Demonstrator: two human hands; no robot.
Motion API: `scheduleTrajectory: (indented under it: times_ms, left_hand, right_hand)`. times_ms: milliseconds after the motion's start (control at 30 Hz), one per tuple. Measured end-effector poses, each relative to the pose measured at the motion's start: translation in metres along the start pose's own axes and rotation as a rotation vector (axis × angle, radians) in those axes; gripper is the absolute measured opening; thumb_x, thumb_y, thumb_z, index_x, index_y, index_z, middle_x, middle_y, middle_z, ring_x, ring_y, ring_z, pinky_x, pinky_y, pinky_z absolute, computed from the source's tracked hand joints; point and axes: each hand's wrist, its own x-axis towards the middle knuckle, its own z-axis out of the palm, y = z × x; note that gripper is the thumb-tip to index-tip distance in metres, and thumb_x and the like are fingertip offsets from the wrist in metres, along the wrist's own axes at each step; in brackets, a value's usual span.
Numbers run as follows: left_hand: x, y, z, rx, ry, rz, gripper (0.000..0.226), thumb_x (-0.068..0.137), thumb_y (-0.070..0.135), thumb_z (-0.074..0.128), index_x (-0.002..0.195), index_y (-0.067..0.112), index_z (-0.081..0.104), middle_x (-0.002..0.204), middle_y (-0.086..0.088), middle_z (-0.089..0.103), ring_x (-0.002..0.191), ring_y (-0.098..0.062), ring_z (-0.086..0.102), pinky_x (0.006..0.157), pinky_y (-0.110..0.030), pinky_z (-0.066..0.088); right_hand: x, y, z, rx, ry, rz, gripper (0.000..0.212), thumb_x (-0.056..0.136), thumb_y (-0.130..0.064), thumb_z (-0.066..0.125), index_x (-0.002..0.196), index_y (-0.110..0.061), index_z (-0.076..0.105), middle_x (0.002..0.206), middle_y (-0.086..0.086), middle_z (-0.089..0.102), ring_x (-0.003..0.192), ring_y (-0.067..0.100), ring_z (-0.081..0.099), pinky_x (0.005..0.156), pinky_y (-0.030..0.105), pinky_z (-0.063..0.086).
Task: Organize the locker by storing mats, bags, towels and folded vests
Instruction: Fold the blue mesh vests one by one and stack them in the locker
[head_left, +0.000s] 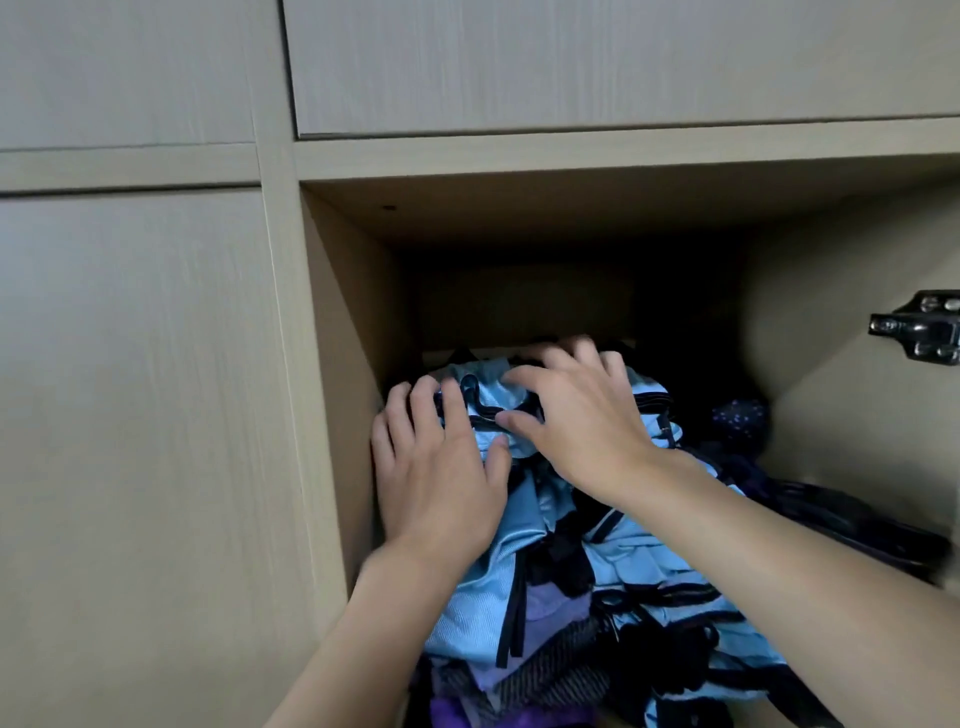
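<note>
Pressing down the top of a tall pile seems to be the step in hand: the open locker compartment (810, 270), the one unclosed cell in a wall of pale wood doors, is already packed from its front edge to well back with light blue vests (639, 566) trimmed in black, stacked over purple and grey striped fabric (540, 675) at the bottom front. The pile leans against the left wall of the compartment and rises about halfway to its ceiling. To the right of it, near the right wall, lies a darker heap with a black strapped bag (857, 525) and a navy dotted cloth (740, 418); a metal hinge (919, 327) sits on the right edge of the frame.

Judging by this, the storing is well along, and the next move calls for flattening or tucking the top vest so the stack does not slump toward the front edge.

The left hand (441, 467) lies flat on the left side of the topmost vest (485, 392), fingers spread and extended, gripping nothing. The right hand (582, 415) rests on the crown of the same vest, fingers loosely curled and apart, its thumb touching the black trim; whether the far fingertips pinch any fabric I cannot tell, as they are blurred.
</note>
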Motion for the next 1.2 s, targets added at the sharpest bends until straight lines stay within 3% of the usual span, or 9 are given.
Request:
scheduleTrajectory:
  times_ms: [100, 167, 267, 433, 700, 767, 867, 1200]
  left_hand:
    - [0.002, -0.004, 0.004, -0.023, 0.002, 0.051, 0.069, 0.095, 0.052, 0.02, 0.155, 0.018, 0.023, 0.144, -0.004, 0.048, 0.143, -0.032, 0.03, 0.117, -0.046, 0.02]
    - [0.001, -0.007, 0.008, -0.022, -0.014, 0.08, 0.064, 0.097, 0.052, 0.016, 0.154, 0.025, 0.024, 0.146, -0.001, 0.046, 0.146, -0.031, 0.025, 0.119, -0.044, 0.015]
    - [-0.002, -0.008, 0.014, -0.029, -0.009, 0.08, 0.064, 0.098, 0.054, 0.02, 0.148, 0.02, 0.038, 0.152, -0.003, 0.042, 0.149, -0.03, 0.021, 0.122, -0.044, 0.015]
    - [-0.009, -0.009, 0.026, -0.054, -0.001, 0.066, 0.074, 0.096, 0.055, 0.014, 0.151, 0.009, 0.035, 0.159, -0.009, 0.033, 0.152, -0.029, 0.015, 0.123, -0.042, 0.006]
    - [-0.011, -0.011, 0.026, -0.017, -0.131, 0.056, 0.085, 0.083, 0.05, -0.015, 0.158, 0.014, -0.001, 0.167, -0.002, -0.004, 0.153, -0.02, -0.013, 0.115, -0.035, -0.022]
    - [-0.01, -0.012, 0.026, -0.006, -0.174, 0.033, 0.078, 0.089, 0.049, -0.011, 0.158, 0.014, -0.006, 0.167, -0.003, -0.009, 0.152, -0.02, -0.017, 0.117, -0.036, -0.021]
    - [-0.007, -0.011, 0.019, -0.024, -0.225, 0.018, 0.066, 0.103, 0.046, 0.013, 0.158, 0.014, -0.007, 0.167, -0.003, -0.01, 0.152, -0.021, -0.017, 0.12, -0.038, -0.016]
    - [0.006, 0.0, -0.001, -0.108, -0.184, 0.007, 0.069, 0.1, 0.049, 0.033, 0.158, 0.018, 0.012, 0.165, -0.006, 0.008, 0.153, -0.027, -0.005, 0.122, -0.045, -0.008]
  right_hand:
    - [0.002, 0.003, 0.007, -0.009, -0.06, 0.025, 0.043, 0.095, -0.058, 0.045, 0.131, -0.037, 0.056, 0.134, -0.012, 0.055, 0.125, 0.018, 0.036, 0.094, 0.038, 0.02]
    - [0.001, 0.004, 0.013, 0.019, -0.104, 0.054, 0.042, 0.096, -0.058, 0.044, 0.132, -0.038, 0.054, 0.134, -0.013, 0.054, 0.127, 0.018, 0.036, 0.098, 0.042, 0.019]
    - [-0.006, 0.006, 0.023, 0.077, -0.141, 0.084, 0.044, 0.096, -0.056, 0.045, 0.136, -0.039, 0.05, 0.137, -0.014, 0.05, 0.13, 0.018, 0.034, 0.108, 0.048, 0.016]
    - [-0.014, 0.009, 0.038, 0.076, -0.138, 0.048, 0.05, 0.093, -0.059, 0.046, 0.14, -0.04, 0.045, 0.139, -0.016, 0.047, 0.131, 0.015, 0.032, 0.112, 0.047, 0.012]
    - [-0.017, 0.011, 0.046, 0.041, -0.178, 0.014, 0.053, 0.094, -0.06, 0.046, 0.142, -0.039, 0.044, 0.144, -0.014, 0.043, 0.137, 0.014, 0.028, 0.115, 0.048, 0.008]
    - [-0.015, 0.01, 0.045, 0.048, -0.192, 0.017, 0.055, 0.093, -0.061, 0.047, 0.142, -0.038, 0.044, 0.144, -0.014, 0.044, 0.137, 0.014, 0.028, 0.116, 0.049, 0.009]
    - [-0.014, 0.008, 0.042, 0.072, -0.188, 0.028, 0.056, 0.093, -0.058, 0.051, 0.143, -0.036, 0.043, 0.147, -0.012, 0.042, 0.139, 0.014, 0.028, 0.117, 0.048, 0.009]
    - [-0.025, 0.01, 0.014, 0.137, -0.193, 0.024, 0.062, 0.094, -0.043, 0.057, 0.15, -0.033, 0.033, 0.157, -0.011, 0.029, 0.147, 0.012, 0.015, 0.119, 0.041, 0.007]
